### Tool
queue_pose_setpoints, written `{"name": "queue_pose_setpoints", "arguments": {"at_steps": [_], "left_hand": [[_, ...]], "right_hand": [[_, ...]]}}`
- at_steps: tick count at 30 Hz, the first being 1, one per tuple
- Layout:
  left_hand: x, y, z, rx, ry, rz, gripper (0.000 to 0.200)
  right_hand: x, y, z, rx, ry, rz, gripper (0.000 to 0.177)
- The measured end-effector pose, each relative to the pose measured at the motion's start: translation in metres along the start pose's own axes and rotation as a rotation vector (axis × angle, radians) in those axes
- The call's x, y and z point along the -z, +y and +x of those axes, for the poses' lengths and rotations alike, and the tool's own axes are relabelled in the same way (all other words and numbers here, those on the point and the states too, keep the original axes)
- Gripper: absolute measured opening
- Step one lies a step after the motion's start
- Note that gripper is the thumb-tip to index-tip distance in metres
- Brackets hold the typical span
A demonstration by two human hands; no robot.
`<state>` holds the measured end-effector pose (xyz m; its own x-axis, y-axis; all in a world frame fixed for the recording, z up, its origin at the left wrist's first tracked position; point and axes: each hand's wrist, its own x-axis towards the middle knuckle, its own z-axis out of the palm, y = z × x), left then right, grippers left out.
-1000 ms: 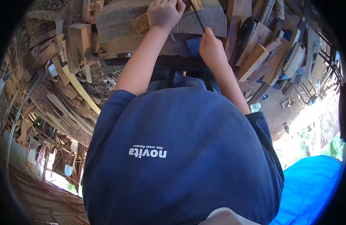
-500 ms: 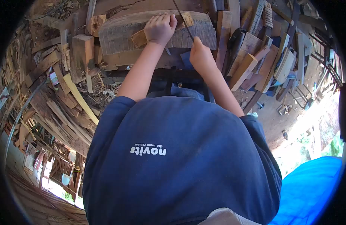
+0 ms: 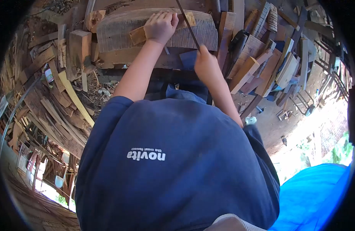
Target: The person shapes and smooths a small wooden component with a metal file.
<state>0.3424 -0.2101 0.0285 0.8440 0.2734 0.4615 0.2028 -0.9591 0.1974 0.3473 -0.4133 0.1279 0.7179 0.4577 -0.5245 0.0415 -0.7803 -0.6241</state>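
My left hand (image 3: 161,27) is closed over a short brown wood piece (image 3: 137,35), pressing it on a big weathered wooden block (image 3: 116,37). The piece lies aslant, its ends showing on both sides of the hand. In my right hand (image 3: 206,64), fingers wrapped and slightly blurred, is the near end of a long thin dark blade (image 3: 188,24). The blade is seen almost edge-on and crosses the wood piece near its right end. Its handle is hidden in my fist, and its teeth, if any, cannot be made out.
Wooden offcuts (image 3: 245,73) are heaped right of the block, beside a dark object (image 3: 237,43). An upright timber (image 3: 80,44) stands at left, near long planks (image 3: 56,111) and a curved yellowish strip (image 3: 75,96). A blue sheet (image 3: 312,196) hangs at lower right.
My right hand has drawn back a little towards my body with the blade. My left hand stays on the wood piece. The whole view has shifted slightly.
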Motion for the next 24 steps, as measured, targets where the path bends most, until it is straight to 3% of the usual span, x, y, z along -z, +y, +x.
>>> {"name": "queue_pose_setpoints", "arguments": {"at_steps": [2, 5, 9, 16, 18, 20, 24], "left_hand": [[-0.006, -0.003, -0.001, -0.014, 0.071, -0.005, 0.028], [-0.006, -0.004, -0.004, 0.016, -0.012, -0.006, 0.025], [-0.005, -0.003, -0.006, 0.028, -0.052, 0.019, 0.025], [-0.004, -0.004, -0.009, 0.022, 0.015, -0.008, 0.027], [-0.007, -0.006, -0.009, -0.016, -0.002, 0.016, 0.027], [-0.007, -0.006, -0.01, -0.01, -0.019, 0.009, 0.027], [-0.001, -0.003, -0.008, 0.015, -0.077, -0.005, 0.026]], "right_hand": [[0.021, 0.0, -0.042, -0.151, -0.074, -0.023, 0.018], [0.027, -0.011, -0.044, -0.148, -0.08, 0.0, 0.015], [-0.008, -0.017, 0.049, -0.03, -0.049, -0.099, 0.017], [0.03, -0.023, -0.041, -0.145, -0.092, -0.06, 0.021], [0.022, -0.017, -0.034, -0.209, -0.078, -0.057, 0.022], [-0.007, -0.01, 0.014, -0.061, -0.015, -0.06, 0.023], [-0.016, -0.013, 0.036, 0.03, 0.053, -0.064, 0.025]]}}
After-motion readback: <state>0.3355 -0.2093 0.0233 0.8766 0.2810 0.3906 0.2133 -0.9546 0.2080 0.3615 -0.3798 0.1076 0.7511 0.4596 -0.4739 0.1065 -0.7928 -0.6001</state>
